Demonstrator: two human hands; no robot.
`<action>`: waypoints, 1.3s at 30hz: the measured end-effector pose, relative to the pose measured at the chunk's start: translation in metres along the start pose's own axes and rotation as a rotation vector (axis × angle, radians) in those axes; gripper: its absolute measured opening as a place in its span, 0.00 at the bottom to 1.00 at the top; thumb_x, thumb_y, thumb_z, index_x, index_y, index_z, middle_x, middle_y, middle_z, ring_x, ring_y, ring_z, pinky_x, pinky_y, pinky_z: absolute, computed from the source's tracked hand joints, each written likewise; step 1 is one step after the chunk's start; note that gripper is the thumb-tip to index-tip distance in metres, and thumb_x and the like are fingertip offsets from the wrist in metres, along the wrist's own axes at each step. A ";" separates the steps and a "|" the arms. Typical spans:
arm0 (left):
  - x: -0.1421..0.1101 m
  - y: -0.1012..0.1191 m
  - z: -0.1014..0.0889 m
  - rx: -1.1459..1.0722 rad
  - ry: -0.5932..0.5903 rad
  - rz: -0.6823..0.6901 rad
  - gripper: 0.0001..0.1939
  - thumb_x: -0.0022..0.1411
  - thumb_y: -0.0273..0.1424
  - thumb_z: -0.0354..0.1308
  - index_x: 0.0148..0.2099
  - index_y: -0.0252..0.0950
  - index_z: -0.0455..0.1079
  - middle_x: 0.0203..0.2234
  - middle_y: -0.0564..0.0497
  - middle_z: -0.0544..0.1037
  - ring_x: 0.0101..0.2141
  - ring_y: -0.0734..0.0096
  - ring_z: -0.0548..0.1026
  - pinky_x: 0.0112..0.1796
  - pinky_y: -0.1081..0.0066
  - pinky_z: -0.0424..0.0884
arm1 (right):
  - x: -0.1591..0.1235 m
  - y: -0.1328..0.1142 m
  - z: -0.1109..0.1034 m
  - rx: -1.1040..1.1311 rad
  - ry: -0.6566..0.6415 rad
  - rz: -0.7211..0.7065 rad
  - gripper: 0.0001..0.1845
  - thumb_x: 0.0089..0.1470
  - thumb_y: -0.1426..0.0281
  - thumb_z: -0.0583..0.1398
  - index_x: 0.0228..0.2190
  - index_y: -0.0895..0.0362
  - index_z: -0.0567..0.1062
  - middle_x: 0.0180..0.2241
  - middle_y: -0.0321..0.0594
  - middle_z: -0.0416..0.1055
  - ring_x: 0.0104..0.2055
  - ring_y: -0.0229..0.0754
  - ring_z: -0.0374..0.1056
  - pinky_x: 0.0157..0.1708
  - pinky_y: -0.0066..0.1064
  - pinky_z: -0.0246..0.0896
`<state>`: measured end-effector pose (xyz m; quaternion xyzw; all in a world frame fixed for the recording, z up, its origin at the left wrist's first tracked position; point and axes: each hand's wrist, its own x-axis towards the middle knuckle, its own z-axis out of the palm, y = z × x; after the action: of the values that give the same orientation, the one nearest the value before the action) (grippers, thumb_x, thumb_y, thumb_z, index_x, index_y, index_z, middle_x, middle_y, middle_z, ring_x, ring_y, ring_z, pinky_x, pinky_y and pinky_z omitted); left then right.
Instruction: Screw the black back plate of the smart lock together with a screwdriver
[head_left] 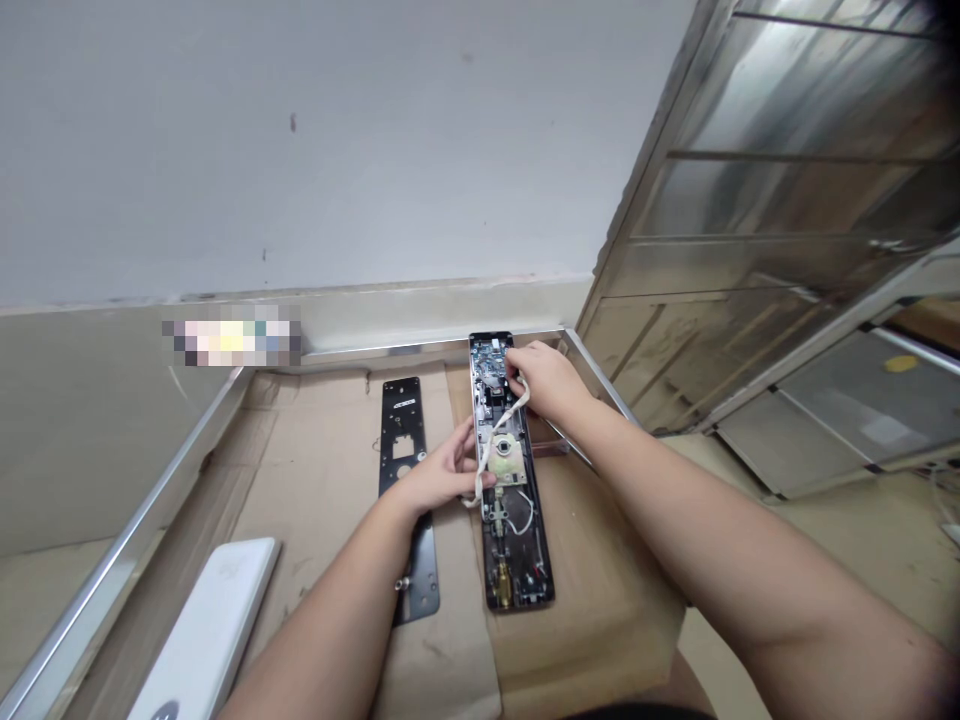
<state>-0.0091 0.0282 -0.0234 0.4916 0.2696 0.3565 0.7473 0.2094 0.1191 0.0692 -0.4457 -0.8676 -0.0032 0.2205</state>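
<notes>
A long black door lock housing (541,570) lies with its inside facing up. It holds a blue circuit board (491,362), a metal plate with a square hole (508,462) and a brass cylinder (503,585). My left hand (442,470) grips the housing's left side, thumb over the edge near the plate. At the top, my right hand (541,378) pinches the end of a cream-wrapped cable (501,428) beside the circuit board; its fingertips are partly hidden. From there the cable runs down across the housing to my left hand. A black mounting plate (424,580) lies left, partly under my left forearm.
Brown cardboard (322,480) covers the metal-framed table (142,545). A white oblong object (214,630) lies at the lower left. A wall (337,150) stands behind, and a metal door (720,220) is at the right.
</notes>
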 end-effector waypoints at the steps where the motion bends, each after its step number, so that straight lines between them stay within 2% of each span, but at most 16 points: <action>1: 0.000 0.000 0.000 0.001 0.003 -0.001 0.55 0.54 0.23 0.71 0.74 0.52 0.44 0.69 0.39 0.56 0.40 0.71 0.78 0.42 0.71 0.74 | 0.000 0.001 -0.001 0.009 -0.005 0.000 0.07 0.49 0.77 0.60 0.29 0.54 0.68 0.31 0.38 0.74 0.38 0.46 0.62 0.36 0.32 0.52; 8: -0.001 0.002 0.002 -0.004 0.000 0.001 0.56 0.55 0.24 0.70 0.74 0.55 0.41 0.70 0.39 0.55 0.38 0.74 0.77 0.41 0.71 0.74 | 0.000 0.004 -0.001 0.070 -0.028 0.024 0.06 0.49 0.76 0.59 0.29 0.54 0.68 0.32 0.37 0.73 0.37 0.45 0.64 0.35 0.31 0.52; 15: -0.001 0.006 0.003 0.034 -0.022 0.013 0.56 0.54 0.24 0.70 0.74 0.54 0.41 0.70 0.40 0.55 0.39 0.72 0.76 0.45 0.69 0.73 | 0.002 0.002 -0.002 0.133 -0.046 0.058 0.06 0.47 0.75 0.58 0.28 0.54 0.65 0.32 0.36 0.72 0.33 0.41 0.65 0.32 0.29 0.50; 22: -0.001 0.007 0.005 0.063 -0.041 0.020 0.55 0.56 0.27 0.69 0.75 0.53 0.40 0.71 0.42 0.51 0.49 0.62 0.75 0.49 0.68 0.72 | 0.006 0.003 -0.005 0.163 -0.087 0.058 0.06 0.45 0.76 0.56 0.26 0.54 0.63 0.30 0.36 0.70 0.32 0.40 0.62 0.31 0.28 0.48; 28: -0.003 0.010 0.008 0.072 -0.028 0.019 0.54 0.57 0.27 0.69 0.75 0.48 0.40 0.71 0.43 0.53 0.61 0.53 0.66 0.54 0.66 0.69 | 0.008 0.003 -0.004 0.172 -0.104 0.046 0.06 0.44 0.76 0.56 0.26 0.54 0.63 0.30 0.36 0.69 0.32 0.40 0.60 0.31 0.28 0.48; 34: -0.003 0.010 0.009 0.059 -0.024 0.021 0.55 0.56 0.27 0.69 0.75 0.48 0.39 0.70 0.43 0.56 0.62 0.52 0.65 0.58 0.63 0.66 | 0.008 0.002 -0.004 0.183 -0.108 0.035 0.07 0.43 0.77 0.55 0.25 0.54 0.61 0.28 0.35 0.67 0.30 0.40 0.58 0.30 0.28 0.47; 39: -0.002 0.007 0.007 0.048 -0.043 0.026 0.56 0.57 0.25 0.68 0.75 0.49 0.36 0.69 0.43 0.57 0.61 0.54 0.67 0.55 0.65 0.69 | 0.009 0.004 -0.003 0.206 -0.122 0.028 0.06 0.43 0.77 0.55 0.25 0.54 0.62 0.28 0.36 0.67 0.31 0.40 0.59 0.30 0.28 0.47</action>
<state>-0.0067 0.0251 -0.0146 0.5207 0.2553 0.3489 0.7362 0.2094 0.1277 0.0745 -0.4321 -0.8688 0.1161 0.2120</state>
